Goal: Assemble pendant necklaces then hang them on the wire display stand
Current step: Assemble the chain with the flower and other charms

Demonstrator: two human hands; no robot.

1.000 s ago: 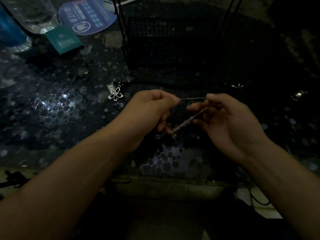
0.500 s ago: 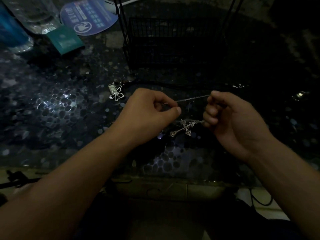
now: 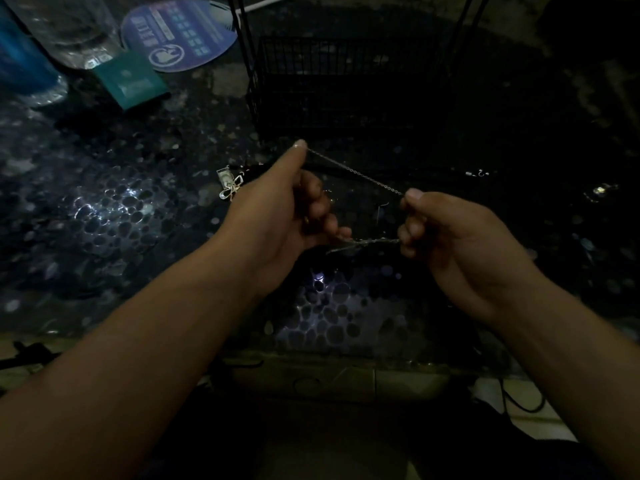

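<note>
The near edge of the dark, pebble-patterned table (image 3: pixel 114 216) runs across below both forearms, and the hands are held over a bare stretch of its top. Behind them the way is closed by the black wire display stand (image 3: pixel 346 81), whose mesh base and slanting uprights stand just beyond the fingers. At the far left corner the surface is taken up by a blue bottle (image 3: pixel 20 60), a clear bottle (image 3: pixel 72 32), a teal box (image 3: pixel 131 81) and a round printed fan (image 3: pixel 180 32).

The left hand (image 3: pixel 287 209) is raised with its thumb stretched up and forward; a thin silver chain (image 3: pixel 356 173) is pinched at the thumb tip, while the lower fingers are curled. The right hand (image 3: pixel 460 244) is kept lower, its fingers curled and the other end of the same run of chain pinched under the thumb. The chain is drawn in a line slanting down from left to right. A blurred silver pendant (image 3: pixel 360 244) is seen between the lower fingers of both hands; which fingers touch it cannot be told.

A flower-shaped pendant (image 3: pixel 231 188) lies on the table just left of the left hand. Inside the mesh base nothing can be made out in the dark.
</note>
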